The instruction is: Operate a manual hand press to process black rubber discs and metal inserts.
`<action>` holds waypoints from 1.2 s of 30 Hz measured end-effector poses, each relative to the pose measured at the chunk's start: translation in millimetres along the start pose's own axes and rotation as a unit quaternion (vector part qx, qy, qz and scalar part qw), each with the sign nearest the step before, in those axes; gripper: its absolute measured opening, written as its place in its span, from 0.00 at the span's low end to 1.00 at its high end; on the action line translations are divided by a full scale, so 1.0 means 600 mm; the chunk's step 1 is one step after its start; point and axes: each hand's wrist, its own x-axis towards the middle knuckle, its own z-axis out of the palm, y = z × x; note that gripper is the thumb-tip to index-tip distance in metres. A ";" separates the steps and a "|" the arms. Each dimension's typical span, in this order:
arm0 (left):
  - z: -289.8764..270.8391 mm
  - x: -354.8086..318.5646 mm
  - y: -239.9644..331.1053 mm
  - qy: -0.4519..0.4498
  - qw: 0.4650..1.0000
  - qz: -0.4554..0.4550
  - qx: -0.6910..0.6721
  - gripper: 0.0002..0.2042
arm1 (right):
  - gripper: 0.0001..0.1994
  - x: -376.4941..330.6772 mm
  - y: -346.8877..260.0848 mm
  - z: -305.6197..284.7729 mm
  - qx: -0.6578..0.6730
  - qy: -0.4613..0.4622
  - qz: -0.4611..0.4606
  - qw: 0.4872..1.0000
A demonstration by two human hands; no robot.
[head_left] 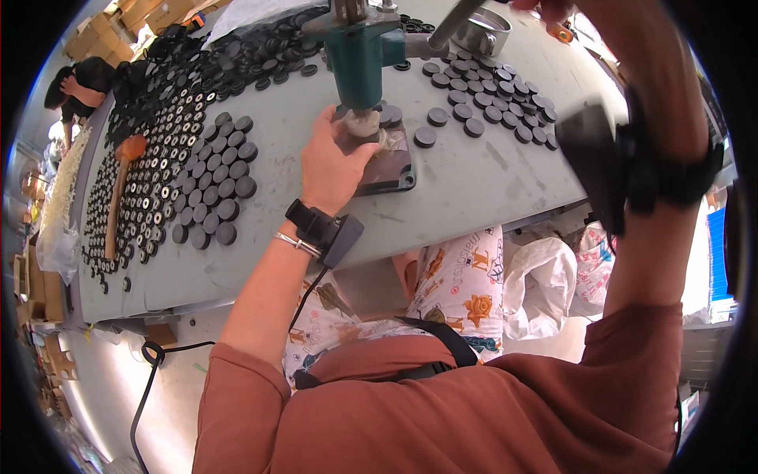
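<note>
A green bench press (pixel 355 75) stands at the table's far middle, its ram pointing down. Beneath the ram sits a pale, translucent piece (pixel 362 122) over a dark base plate (pixel 388 175). My left hand (pixel 333 164) curves round the spot under the ram, thumb on the near side and fingers on the far side; what it grips is blurred and partly covered. Next to the fingertips lie a few grey round caps (pixel 390 115). Raised at the top edge, my right hand (pixel 546 8) is mostly cut off, close to the press's lever (pixel 456 22). Contact with the lever is out of view.
Grey caps lie grouped left (pixel 213 178) and right (pixel 493 95) of the press. Farther left are rows of ringed discs (pixel 150 158) and an orange-headed mallet (pixel 118 189). Black parts (pixel 237 63) heap behind; a metal cup (pixel 483 33) stands back right. Another person (pixel 83 83) bends far left.
</note>
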 end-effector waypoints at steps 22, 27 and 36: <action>-0.138 -0.032 -0.089 0.060 0.922 0.040 0.380 0.19 | 0.09 -0.215 0.248 0.085 0.214 -0.015 -0.332 0.918; -0.171 -0.003 -0.114 -0.018 0.846 -0.052 0.530 0.17 | 0.10 -0.070 0.162 0.006 0.029 0.049 -0.401 0.914; -0.156 0.037 -0.134 -0.054 0.848 -0.053 0.525 0.14 | 0.09 0.102 0.109 0.019 0.237 0.011 -0.233 0.943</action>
